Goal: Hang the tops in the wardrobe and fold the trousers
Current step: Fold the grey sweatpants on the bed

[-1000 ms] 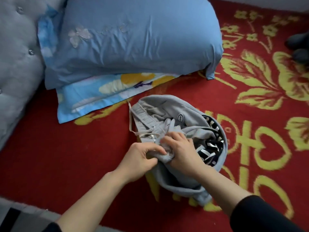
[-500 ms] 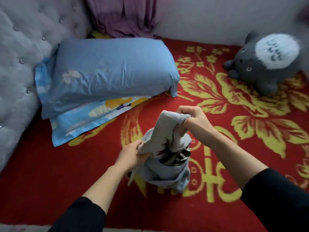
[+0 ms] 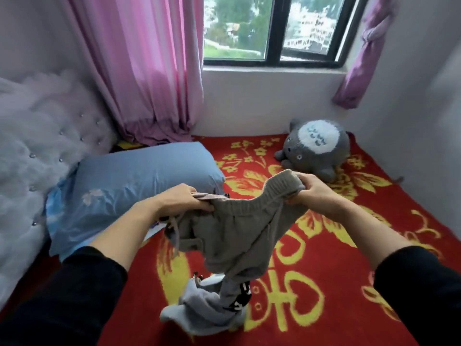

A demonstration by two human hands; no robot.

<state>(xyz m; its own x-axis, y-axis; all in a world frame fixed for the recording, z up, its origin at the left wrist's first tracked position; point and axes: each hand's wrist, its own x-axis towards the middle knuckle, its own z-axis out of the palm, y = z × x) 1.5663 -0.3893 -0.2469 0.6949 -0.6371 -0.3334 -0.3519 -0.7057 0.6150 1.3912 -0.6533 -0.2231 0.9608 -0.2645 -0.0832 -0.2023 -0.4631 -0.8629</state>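
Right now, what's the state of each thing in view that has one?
Grey trousers, unfolded, held up by the waistband, legs hanging to the bedspread.
Left hand, grips the waistband's left end.
Right hand, grips the waistband's right end.
Light grey garment, crumpled on the bedspread.
Left curtain, hanging loose.
Right curtain, tied in a knot.
Plush toy, lying at the bedspread's far end.
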